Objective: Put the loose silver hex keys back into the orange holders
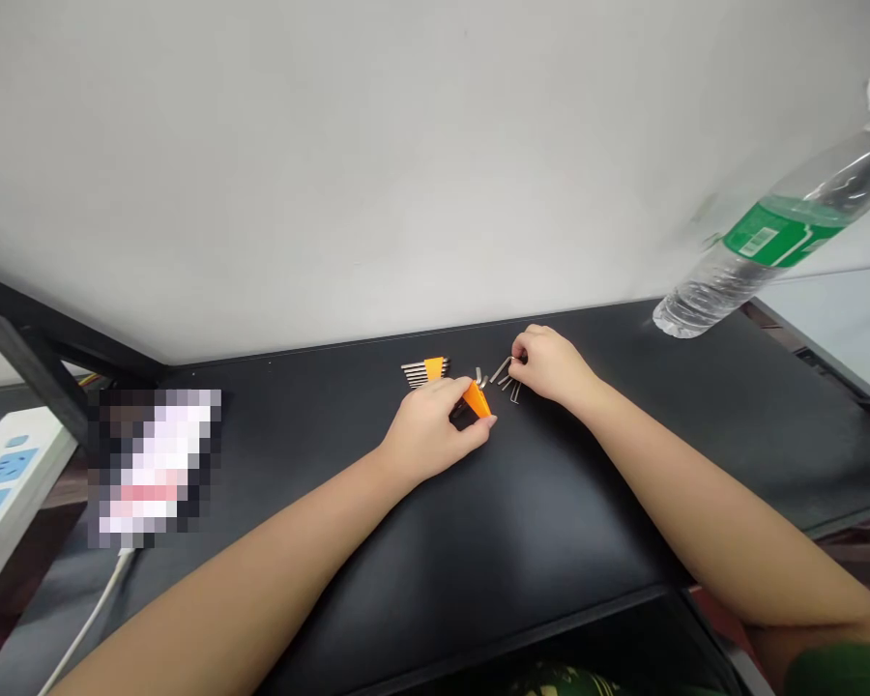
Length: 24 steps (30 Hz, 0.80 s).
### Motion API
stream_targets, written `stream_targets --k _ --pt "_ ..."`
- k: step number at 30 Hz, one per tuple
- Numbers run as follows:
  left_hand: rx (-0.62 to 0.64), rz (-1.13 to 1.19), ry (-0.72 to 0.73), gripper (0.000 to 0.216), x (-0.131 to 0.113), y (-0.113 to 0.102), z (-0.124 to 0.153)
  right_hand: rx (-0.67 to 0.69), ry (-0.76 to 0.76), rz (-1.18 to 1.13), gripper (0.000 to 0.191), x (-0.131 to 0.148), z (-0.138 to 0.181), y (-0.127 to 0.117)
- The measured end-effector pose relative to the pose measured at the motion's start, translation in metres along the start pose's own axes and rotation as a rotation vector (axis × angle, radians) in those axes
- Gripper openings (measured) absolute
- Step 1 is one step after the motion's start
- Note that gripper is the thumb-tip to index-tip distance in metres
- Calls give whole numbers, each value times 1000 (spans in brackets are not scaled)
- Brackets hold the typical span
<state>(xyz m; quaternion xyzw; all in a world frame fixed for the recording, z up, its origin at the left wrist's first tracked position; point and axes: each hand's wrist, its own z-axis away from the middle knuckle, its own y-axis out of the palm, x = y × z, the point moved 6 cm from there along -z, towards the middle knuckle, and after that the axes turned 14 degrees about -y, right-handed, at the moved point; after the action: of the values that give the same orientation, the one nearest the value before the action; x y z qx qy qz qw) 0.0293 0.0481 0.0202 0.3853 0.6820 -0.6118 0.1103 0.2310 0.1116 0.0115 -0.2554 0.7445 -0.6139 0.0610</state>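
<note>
My left hand [433, 428] is closed around an orange holder [477, 399] on the black table [551, 522], pinning it near the back wall. My right hand [549, 364] is curled with its fingertips pinched on one of several small metal hex keys [509, 385] that lie loose just right of the holder. Behind my left hand lies a second orange holder [429, 369] with a row of metal keys set in it, touched by neither hand.
A clear water bottle [768, 246] with a green label stands at the table's back right. A white power strip [4, 474] and its cable sit at the far left. A blurred-out object [156, 464] lies on the table's left side. A white wall rises behind.
</note>
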Motion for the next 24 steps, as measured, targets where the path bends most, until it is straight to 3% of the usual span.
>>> stream_targets --k 7,11,16,19,24 --pt "17 42 -68 23 1 -4 -3 -89 113 -273 6 -8 3 -5" --pt "-13 105 -107 22 3 -7 -5 -187 198 -816 15 -5 11 -7" --pt "-33 135 -99 24 7 -7 -4 -371 143 -1429 27 17 18 -20" --pt "-45 151 -88 27 7 -7 -3 -380 92 -1575 25 30 21 -29" --pt "-51 152 -69 28 4 -7 -2 -366 25 -1627 23 42 23 -34"
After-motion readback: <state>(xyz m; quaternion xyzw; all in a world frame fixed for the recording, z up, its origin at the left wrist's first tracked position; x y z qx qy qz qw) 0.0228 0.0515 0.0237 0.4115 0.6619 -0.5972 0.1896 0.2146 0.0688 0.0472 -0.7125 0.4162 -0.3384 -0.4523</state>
